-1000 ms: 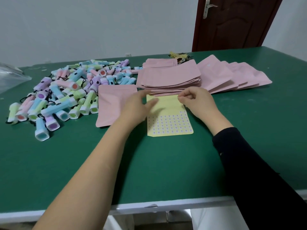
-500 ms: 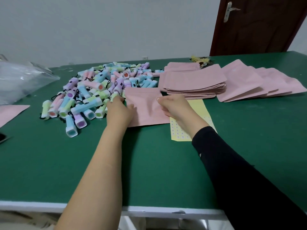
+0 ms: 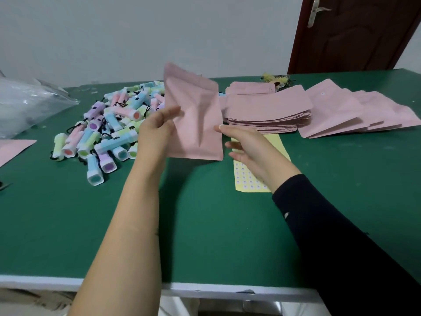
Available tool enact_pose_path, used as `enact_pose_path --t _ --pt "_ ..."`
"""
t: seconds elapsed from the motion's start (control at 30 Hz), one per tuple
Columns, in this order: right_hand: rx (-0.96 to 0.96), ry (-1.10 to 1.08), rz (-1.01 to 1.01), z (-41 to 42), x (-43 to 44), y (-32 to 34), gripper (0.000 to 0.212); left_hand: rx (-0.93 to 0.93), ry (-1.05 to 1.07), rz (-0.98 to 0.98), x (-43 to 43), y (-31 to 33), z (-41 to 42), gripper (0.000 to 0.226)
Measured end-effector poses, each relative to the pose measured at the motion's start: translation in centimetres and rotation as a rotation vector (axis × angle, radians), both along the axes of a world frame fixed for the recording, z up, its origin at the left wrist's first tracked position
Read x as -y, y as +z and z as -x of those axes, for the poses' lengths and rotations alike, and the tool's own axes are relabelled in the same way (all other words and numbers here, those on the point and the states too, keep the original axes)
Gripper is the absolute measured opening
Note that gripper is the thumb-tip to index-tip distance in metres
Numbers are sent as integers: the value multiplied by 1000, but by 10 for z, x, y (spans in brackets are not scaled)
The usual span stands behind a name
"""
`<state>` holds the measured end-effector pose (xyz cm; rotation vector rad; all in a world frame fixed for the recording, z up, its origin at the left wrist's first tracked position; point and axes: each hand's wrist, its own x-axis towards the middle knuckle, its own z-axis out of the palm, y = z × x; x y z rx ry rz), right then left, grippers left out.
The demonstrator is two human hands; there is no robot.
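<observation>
A pink flat pouch stands upright above the green table. My left hand pinches its left edge, thumb in front and fingers behind. My right hand is at the pouch's right edge; the thumb tip touches it and the visible fingers are straight below it. Under my right hand lies a yellow sheet of small stickers. To the left is a pile of pastel toy flashlights.
A stack of pink pouches lies behind the sheet, with more fanned out to the right. A clear plastic bag and another pink pouch are at far left. A dark door stands behind.
The pink pouch that lay flat on the table has been lifted upright by my left hand. My right hand moved off the sticker sheet to the pouch's right edge.
</observation>
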<state>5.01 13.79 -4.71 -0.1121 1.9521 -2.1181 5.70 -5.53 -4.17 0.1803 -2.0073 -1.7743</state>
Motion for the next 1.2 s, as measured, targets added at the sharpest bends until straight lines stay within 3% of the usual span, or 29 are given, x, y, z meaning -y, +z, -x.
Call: enact_pose_path --t 0.1,0.27,0.4,0.5,0.6,0.7,0.83,0.97,1.07,1.2 --pt "-88 -44 87 2 -2 2 24 -14 -66 -129 -4 4 -4 42" --pt "-79 -12 456 6 -6 6 16 22 -212 -327 -6 7 -4 36" --pt "-120 15 610 3 -1 15 19 68 -18 -54 -15 -1 -3 30" --pt "-192 -70 507 1 2 18 37 -50 94 91 -28 -3 -6 30" --pt "-281 -27 336 -11 10 19 39 -55 -218 -73 -43 -1 -6 48" --pt "-281 136 300 -22 19 19 34 -18 -436 -253 -45 -1 -7 67" --pt "-201 236 324 -23 17 22 22 41 -709 -529 -33 3 -12 59" --pt "-191 55 455 -18 6 27 12 103 -628 -673 -23 5 -12 40" --pt "-217 -119 453 -14 -8 31 8 167 -502 -604 -17 6 -13 23" --pt "-282 -239 344 -7 -21 30 7 305 -533 -532 -15 5 -15 19"
